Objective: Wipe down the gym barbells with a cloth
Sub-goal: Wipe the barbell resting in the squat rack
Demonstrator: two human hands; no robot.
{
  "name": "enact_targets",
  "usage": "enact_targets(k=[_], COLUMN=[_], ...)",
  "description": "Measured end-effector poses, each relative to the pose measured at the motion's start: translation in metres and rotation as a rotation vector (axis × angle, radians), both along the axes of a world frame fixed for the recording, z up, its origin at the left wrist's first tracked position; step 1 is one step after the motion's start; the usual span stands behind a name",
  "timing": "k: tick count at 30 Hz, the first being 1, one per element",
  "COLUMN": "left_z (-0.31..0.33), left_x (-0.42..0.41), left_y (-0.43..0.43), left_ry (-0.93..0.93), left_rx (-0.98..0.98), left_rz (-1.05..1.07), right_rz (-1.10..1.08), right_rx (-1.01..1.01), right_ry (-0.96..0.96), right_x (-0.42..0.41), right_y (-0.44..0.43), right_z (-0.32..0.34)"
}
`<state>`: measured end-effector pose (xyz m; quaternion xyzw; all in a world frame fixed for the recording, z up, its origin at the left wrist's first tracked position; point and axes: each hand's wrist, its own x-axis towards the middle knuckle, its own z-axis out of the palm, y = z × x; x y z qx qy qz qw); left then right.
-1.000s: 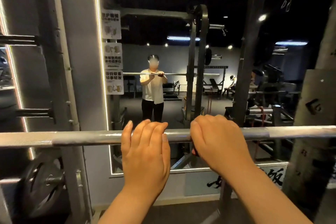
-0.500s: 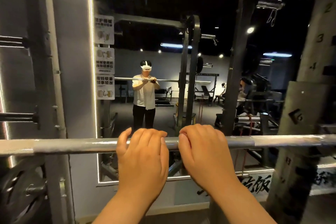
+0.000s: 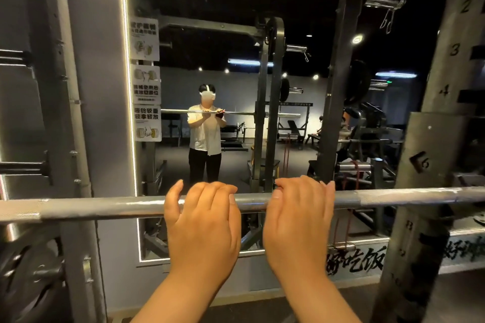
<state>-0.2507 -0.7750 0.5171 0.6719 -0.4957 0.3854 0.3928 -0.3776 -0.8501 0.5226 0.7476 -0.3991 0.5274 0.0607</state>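
Observation:
A grey steel barbell (image 3: pixel 105 208) runs level across the view, resting in a rack. My left hand (image 3: pixel 204 225) lies over its middle with the fingers hooked round the top of the bar. My right hand (image 3: pixel 299 223) is just to its right, fingers curled over the bar too. The cloth is almost wholly hidden under my right hand. In the wall mirror's reflection a dark cloth (image 3: pixel 220 113) shows at that hand on the bar.
A numbered rack upright (image 3: pixel 430 191) stands close at the right and another upright (image 3: pixel 73 139) at the left. A black weight plate (image 3: pixel 31 278) hangs at the lower left. The wall mirror (image 3: pixel 236 34) ahead reflects me, other racks and benches.
The view has tilted up, so the bar sits lower in the frame. Both hands keep hold of the bar side by side, and have shifted only slightly along it.

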Motion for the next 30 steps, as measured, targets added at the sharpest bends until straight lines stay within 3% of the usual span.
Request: enact_targets(k=[6,12,16,18,24,30], left_z=[-0.003,-0.003,-0.005,-0.005,-0.002,-0.003], left_x=[-0.002,-0.012,-0.014,-0.012,-0.020,-0.025], left_y=[-0.005,-0.012,-0.015,-0.013,-0.015,-0.017], left_ry=[-0.031,0.010,-0.022,-0.039,0.007,0.018], left_rx=[-0.008,-0.038,-0.017,-0.006,-0.020,-0.001], left_rz=[-0.023,-0.007,-0.024,-0.031,-0.015,-0.025], right_rz=[0.229,0.172,0.298,0.249,0.046,0.116], right_rx=[-0.113,-0.030,-0.094,-0.098,-0.001,-0.084], right_ry=[0.211,0.059,0.252,0.286,0.009,0.244], right_x=[-0.028,-0.008,-0.029,-0.047,-0.040,-0.051], right_y=[-0.018,-0.002,-0.012,-0.026,-0.023,-0.020], right_z=[0.003,-0.004,0.006,0.011,-0.003,-0.008])
